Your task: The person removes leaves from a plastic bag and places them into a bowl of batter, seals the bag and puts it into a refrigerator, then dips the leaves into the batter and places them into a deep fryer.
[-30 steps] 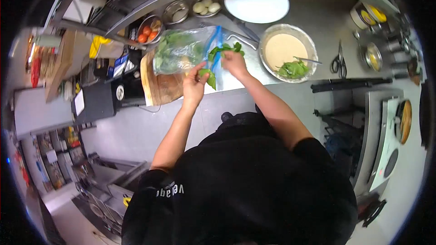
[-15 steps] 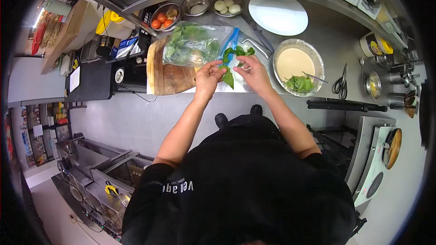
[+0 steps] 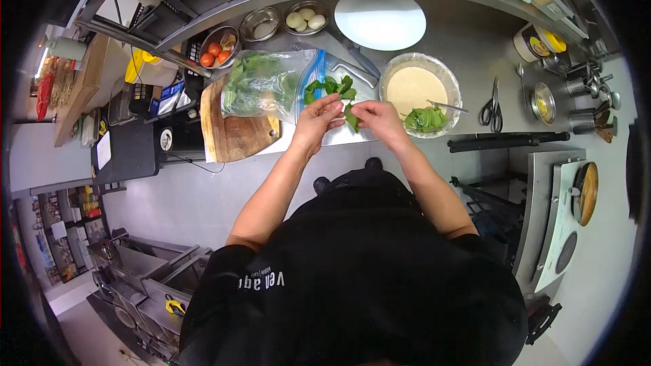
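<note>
The right hand (image 3: pixel 381 119) has moved from the loose greens (image 3: pixel 344 87) to meet the left hand (image 3: pixel 314 124), each grip pinched nearly closed on 1 green leaf (image 3: pixel 352 120) above the surface (image 3: pixel 487 44), so both now seem to be working that leaf.

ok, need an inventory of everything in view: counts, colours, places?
Leaf: 1, green, between the hands
Loose greens: uncounted, green, beyond the hands
Zip bag: 1, clear and blue, greens inside, partly over the board
Cutting board: 1, brown, left
Batter bowl: 1, cream batter, leaves inside, right
Plate: 1, white, back
Knife: at least 1, silver handle, beside the batter bowl
Tomatoes: at least 3, red, bowl back left
Scissors: 1, dark handles, right of the batter bowl
Edge clutter: too small to count
Left hand: 1, bare, left of leaf
Right hand: 1, bare, fingers on leaf
</note>
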{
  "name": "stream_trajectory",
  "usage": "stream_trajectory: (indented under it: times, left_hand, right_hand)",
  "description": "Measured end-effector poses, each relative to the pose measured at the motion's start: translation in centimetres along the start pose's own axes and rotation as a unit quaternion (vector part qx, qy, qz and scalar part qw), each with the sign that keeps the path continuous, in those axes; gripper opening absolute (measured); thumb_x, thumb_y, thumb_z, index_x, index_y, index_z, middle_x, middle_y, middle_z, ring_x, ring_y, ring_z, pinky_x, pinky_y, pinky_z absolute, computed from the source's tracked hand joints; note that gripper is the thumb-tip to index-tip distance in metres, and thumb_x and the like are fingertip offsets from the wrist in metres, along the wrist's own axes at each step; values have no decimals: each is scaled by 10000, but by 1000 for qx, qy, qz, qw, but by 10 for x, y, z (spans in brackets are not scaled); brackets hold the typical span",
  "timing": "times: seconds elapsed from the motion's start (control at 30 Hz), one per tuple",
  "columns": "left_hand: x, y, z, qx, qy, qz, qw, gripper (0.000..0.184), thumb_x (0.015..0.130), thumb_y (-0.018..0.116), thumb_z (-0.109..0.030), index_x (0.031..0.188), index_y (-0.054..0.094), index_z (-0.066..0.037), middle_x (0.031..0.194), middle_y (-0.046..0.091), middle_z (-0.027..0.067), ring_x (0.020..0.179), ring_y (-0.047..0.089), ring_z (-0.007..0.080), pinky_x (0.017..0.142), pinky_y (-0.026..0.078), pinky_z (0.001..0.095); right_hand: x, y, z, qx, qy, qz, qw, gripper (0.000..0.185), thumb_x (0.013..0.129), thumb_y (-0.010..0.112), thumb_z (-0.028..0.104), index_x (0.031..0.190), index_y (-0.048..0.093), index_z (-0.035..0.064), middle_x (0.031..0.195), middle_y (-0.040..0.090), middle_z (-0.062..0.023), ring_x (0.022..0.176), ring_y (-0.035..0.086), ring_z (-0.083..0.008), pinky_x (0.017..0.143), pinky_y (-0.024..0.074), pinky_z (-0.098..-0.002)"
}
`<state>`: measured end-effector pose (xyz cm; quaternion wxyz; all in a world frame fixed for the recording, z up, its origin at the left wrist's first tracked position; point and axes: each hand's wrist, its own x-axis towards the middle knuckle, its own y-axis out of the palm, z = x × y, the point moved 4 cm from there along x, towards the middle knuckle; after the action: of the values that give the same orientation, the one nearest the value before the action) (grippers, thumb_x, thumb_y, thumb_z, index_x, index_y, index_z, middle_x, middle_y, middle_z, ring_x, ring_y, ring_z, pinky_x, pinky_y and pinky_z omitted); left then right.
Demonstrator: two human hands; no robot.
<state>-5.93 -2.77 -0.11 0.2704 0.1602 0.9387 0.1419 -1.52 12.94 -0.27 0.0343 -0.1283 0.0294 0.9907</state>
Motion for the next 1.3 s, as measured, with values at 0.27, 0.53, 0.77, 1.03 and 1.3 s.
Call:
stream_trajectory:
  times: [0.27, 0.53, 0.77, 1.03, 1.3]
  left_hand:
    - [-2, 10, -4, 146, -47, 119, 981, 332, 859, 619, -68, 1183, 570, -18, 1043, 594, 62, 875, 587, 121, 744, 541, 246]
    - [-16, 22, -7, 216, 117, 13, 969, 342, 841, 648, -84, 1158, 574, 22, 972, 629, 71, 788, 614, 132, 733, 539, 246]
    - [-14, 43, 24, 53, 41, -6, 998, 308, 837, 657, -89, 1074, 585, 94, 958, 642, 98, 805, 617, 123, 729, 528, 241]
    - [-15, 45, 21, -25, 5, -13, 1000, 266, 836, 637, -33, 1087, 600, 46, 945, 646, 83, 793, 602, 106, 715, 513, 226]
    - [-18, 50, 13, 137, 181, -11, 974, 245, 852, 607, -17, 1095, 614, 5, 906, 643, 66, 806, 593, 93, 736, 503, 227]
  right_hand:
    - [-12, -15, 12, 42, 78, 48, 995, 170, 836, 663, 146, 921, 669, -1, 796, 642, -18, 672, 556, -81, 616, 448, -213]
    - [-12, -32, 1, 17, -14, -39, 999, 161, 835, 660, 122, 911, 671, -19, 796, 658, -51, 675, 594, -106, 631, 467, -224]
    - [-22, -26, 1, -76, -111, -110, 985, 113, 824, 656, 91, 907, 680, 18, 803, 659, -42, 731, 578, -72, 655, 452, -211]
    - [-26, -34, 12, 103, -29, -102, 989, 144, 822, 653, 54, 963, 633, 32, 794, 641, -28, 716, 552, -56, 646, 428, -196]
    - [-26, -48, 13, -116, -107, -87, 984, 121, 844, 577, 27, 922, 669, 34, 783, 618, -2, 697, 526, -57, 632, 418, -203]
